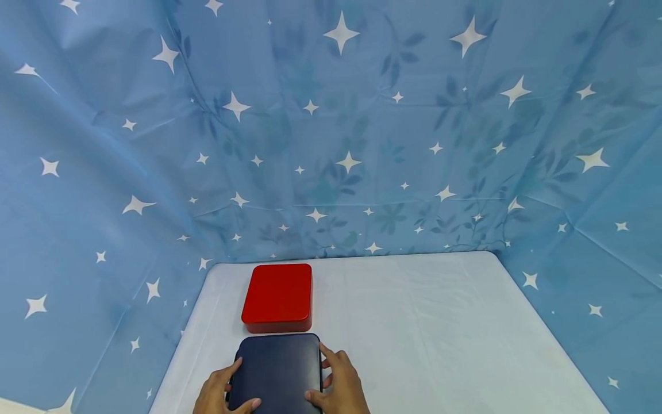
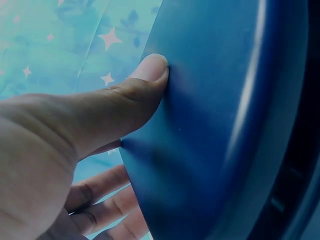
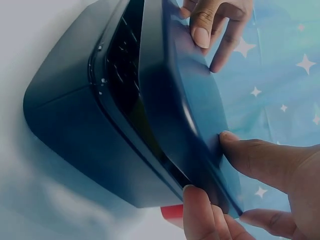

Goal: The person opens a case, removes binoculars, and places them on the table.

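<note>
A dark blue lid (image 1: 281,371) lies under both hands near the front of the table. In the right wrist view it sits tilted over a matching dark blue box (image 3: 85,125), with a gap along one edge that shows the dark inside. My left hand (image 1: 219,392) holds the lid's left side, thumb (image 2: 155,70) pressed on its top and fingers along the edge. My right hand (image 1: 342,384) grips the opposite side, thumb on top and fingertips curled under the rim. A red box (image 1: 279,293) rests just behind, its lid on.
The white table (image 1: 439,333) extends to the right of the boxes. A blue curtain (image 1: 331,132) with white stars and leaves surrounds it at the back and on both sides.
</note>
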A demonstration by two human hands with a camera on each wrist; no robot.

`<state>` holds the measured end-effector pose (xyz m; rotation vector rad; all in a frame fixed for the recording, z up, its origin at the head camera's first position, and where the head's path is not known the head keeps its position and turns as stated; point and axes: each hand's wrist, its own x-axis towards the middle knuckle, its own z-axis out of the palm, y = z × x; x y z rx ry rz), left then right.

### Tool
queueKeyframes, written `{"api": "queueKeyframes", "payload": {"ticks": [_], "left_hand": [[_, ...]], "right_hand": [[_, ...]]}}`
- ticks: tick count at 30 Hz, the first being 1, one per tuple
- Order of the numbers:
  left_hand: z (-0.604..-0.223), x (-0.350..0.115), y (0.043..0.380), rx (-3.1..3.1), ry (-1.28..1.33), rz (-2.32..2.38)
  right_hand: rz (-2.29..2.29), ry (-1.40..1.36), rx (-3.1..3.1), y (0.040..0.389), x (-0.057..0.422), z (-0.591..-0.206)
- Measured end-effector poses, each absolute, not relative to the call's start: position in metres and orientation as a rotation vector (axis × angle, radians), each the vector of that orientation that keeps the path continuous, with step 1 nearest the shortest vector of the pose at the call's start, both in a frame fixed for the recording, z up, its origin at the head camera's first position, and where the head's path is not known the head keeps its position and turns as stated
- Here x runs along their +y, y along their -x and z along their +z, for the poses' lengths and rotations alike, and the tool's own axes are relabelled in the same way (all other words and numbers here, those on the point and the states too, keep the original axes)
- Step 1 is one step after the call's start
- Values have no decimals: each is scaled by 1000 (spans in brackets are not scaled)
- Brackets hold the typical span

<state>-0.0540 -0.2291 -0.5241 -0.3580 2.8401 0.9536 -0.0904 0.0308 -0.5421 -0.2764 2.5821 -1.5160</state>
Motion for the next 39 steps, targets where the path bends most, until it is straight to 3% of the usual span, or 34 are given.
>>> {"api": "queueKeyframes", "payload": {"ticks": [39], "left_hand": [[-518, -160, 65, 3032, 205, 948]], "right_hand": [[-1496, 143, 2747, 86, 97, -527]]}}
